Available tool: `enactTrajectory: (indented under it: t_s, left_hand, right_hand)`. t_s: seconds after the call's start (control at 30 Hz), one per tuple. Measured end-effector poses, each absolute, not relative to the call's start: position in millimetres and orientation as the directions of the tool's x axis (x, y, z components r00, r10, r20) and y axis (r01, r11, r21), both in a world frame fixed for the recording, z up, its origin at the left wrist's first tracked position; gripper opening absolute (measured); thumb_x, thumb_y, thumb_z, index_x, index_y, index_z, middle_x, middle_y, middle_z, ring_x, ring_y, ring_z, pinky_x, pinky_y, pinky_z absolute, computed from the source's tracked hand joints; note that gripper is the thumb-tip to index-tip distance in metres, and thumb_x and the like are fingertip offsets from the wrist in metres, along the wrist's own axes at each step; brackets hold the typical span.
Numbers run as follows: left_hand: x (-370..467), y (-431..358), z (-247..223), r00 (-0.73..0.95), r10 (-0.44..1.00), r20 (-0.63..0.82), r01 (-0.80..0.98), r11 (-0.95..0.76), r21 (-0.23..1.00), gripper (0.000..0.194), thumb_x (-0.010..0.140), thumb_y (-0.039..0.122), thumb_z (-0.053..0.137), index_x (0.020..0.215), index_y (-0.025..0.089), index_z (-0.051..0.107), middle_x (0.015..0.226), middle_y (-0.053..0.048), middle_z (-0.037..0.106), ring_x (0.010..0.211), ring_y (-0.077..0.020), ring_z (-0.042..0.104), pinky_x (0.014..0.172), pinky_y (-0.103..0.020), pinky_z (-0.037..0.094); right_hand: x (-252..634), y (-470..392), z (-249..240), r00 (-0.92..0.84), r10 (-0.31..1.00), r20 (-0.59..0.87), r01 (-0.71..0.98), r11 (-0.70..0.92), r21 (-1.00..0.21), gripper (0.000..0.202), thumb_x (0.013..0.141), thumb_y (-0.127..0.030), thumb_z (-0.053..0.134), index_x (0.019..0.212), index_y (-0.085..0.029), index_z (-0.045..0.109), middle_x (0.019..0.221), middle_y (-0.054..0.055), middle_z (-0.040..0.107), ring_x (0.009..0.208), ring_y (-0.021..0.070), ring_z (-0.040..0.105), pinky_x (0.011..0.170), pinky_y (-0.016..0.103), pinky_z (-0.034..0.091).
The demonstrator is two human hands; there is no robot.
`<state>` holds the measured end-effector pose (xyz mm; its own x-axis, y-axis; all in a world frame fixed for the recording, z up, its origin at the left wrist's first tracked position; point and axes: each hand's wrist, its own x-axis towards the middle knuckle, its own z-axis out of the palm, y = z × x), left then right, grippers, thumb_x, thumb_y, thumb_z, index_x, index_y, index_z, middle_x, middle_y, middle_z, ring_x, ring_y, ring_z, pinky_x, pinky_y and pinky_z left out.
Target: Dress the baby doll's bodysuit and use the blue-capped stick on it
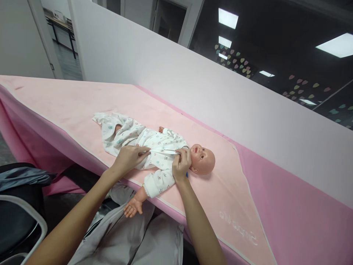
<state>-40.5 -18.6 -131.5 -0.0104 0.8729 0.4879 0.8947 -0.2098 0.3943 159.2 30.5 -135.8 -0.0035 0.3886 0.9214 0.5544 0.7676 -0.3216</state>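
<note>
A baby doll (202,159) lies on its back on a pink table, its head to the right and its feet to the left. It wears a white printed onesie (129,130) with a front opening along the chest. My left hand (131,157) pinches the edge of the opening near the doll's waist. Close to the neck, my right hand (182,162) pinches the same edge, which stretches straight between both hands. The doll's near arm (136,202) hangs over the table's front edge, and its far hand (161,129) pokes from the other sleeve.
A pink mat (217,206) with white lettering covers the table. Along its far side runs a white partition wall (154,73) below dark glass. A black chair (19,217) with grey cloth on it stands at the lower left. My lap is against the table's front edge.
</note>
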Motion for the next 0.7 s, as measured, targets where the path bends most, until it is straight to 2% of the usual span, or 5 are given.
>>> enactTrajectory:
  t_s: [0.17, 0.37, 0.57, 0.7]
  left_hand:
    - [-41, -19, -138, -0.036, 0.837, 0.546, 0.866, -0.247, 0.435, 0.032, 0.086, 0.039, 0.046, 0.093, 0.02, 0.072, 0.084, -0.006, 0.07, 0.077, -0.0227, 0.064, 0.065, -0.028, 0.043]
    - [-41, -18, -144, -0.052, 0.795, 0.605, 0.828, -0.304, 0.472, 0.034, 0.085, 0.039, 0.045, 0.084, 0.02, 0.073, 0.088, -0.004, 0.07, 0.088, -0.0228, 0.064, 0.073, -0.028, 0.046]
    - [-41, -20, -133, -0.085, 0.845, 0.528, 0.872, -0.194, 0.45, 0.036, 0.082, 0.044, 0.048, 0.095, 0.02, 0.071, 0.07, -0.002, 0.068, 0.066, -0.017, 0.062, 0.056, -0.022, 0.038]
    - [-41, -20, -130, -0.08, 0.858, 0.507, 0.907, -0.149, 0.394, 0.038, 0.081, 0.044, 0.048, 0.103, 0.02, 0.069, 0.055, 0.0, 0.061, 0.059, -0.016, 0.059, 0.053, -0.021, 0.033]
  right_hand:
    - [159, 30, -134, -0.016, 0.391, 0.92, 0.536, 0.78, -0.322, 0.022, 0.076, -0.005, 0.037, 0.076, -0.015, 0.056, 0.078, 0.004, 0.053, 0.076, 0.0107, 0.051, 0.069, 0.023, 0.043]
    - [159, 30, -134, -0.033, 0.404, 0.914, 0.552, 0.77, -0.32, 0.022, 0.077, -0.006, 0.036, 0.075, -0.015, 0.056, 0.076, 0.004, 0.053, 0.074, 0.0106, 0.051, 0.067, 0.023, 0.042]
    - [160, 30, -135, -0.042, 0.404, 0.914, 0.552, 0.771, -0.316, 0.022, 0.076, -0.005, 0.036, 0.073, -0.015, 0.056, 0.075, 0.003, 0.053, 0.073, 0.0104, 0.05, 0.067, 0.023, 0.041]
    - [160, 31, -134, -0.041, 0.396, 0.917, 0.543, 0.779, -0.312, 0.022, 0.075, -0.004, 0.037, 0.073, -0.015, 0.056, 0.075, 0.003, 0.053, 0.073, 0.0101, 0.05, 0.065, 0.022, 0.041]
